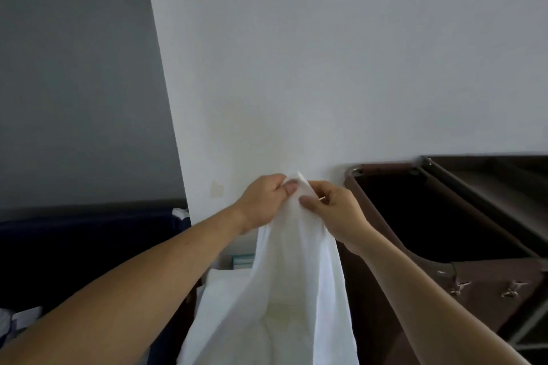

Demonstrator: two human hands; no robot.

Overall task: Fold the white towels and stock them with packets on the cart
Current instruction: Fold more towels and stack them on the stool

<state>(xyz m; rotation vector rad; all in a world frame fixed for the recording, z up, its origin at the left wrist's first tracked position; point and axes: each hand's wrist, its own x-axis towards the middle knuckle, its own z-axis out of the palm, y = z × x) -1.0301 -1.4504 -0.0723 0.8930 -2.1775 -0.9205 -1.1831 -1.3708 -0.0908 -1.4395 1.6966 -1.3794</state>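
Room: white wall [326,53] dead ahead, grey wall [74,68] to the left, with the corner edge slanting down between them.
Towel: white towel [296,275] held up in front of the white wall; top edge bunched, the rest hangs in two long folds.
Left grip: left hand [261,201] pinches the top edge, thumb on the cloth.
Right grip: right hand [338,210] pinches the same edge, just beside the left.
Cart: brown bag [489,281] on a metal frame at right, mouth open, near the right forearm.
Clearance: bare wall above the hands; dark blue furniture [89,246] low left.
Surface: hidden by the towel; more white cloth [222,278] below.
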